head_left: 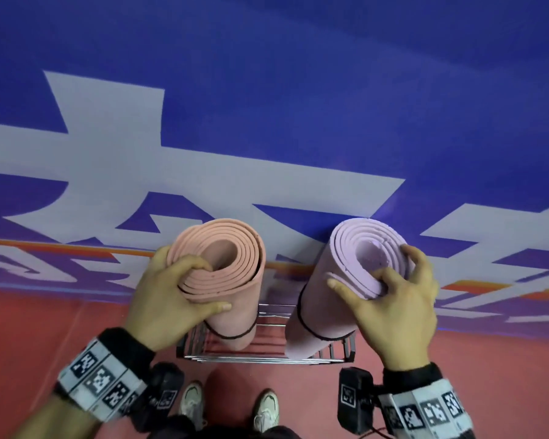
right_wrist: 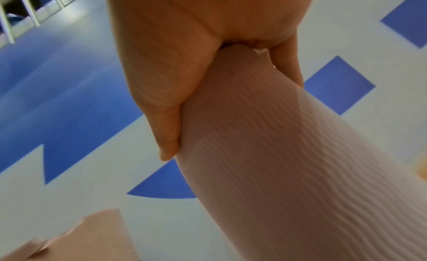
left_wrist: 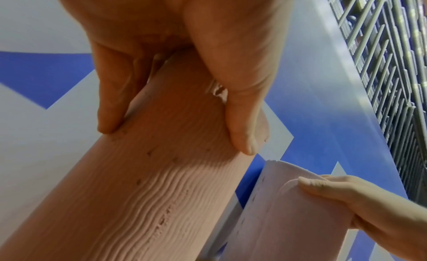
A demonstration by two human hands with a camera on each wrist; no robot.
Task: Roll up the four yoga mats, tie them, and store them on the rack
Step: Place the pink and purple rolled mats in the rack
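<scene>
Head view: the left hand (head_left: 168, 299) grips the top of the pink rolled mat (head_left: 225, 280) and the right hand (head_left: 393, 305) grips the lilac rolled mat (head_left: 339, 296), both upright in the wire rack (head_left: 267, 356). Left wrist view: ribbed foam dents under the fingers (left_wrist: 242, 119); it looks light, soft and grippy. Right wrist view: the thumb pinches the rim, the best hold.

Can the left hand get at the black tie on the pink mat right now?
Probably not without letting go: the left hand grips the pink mat at its top end, and the black tie sits lower down the roll, otherwise unobstructed.
</scene>
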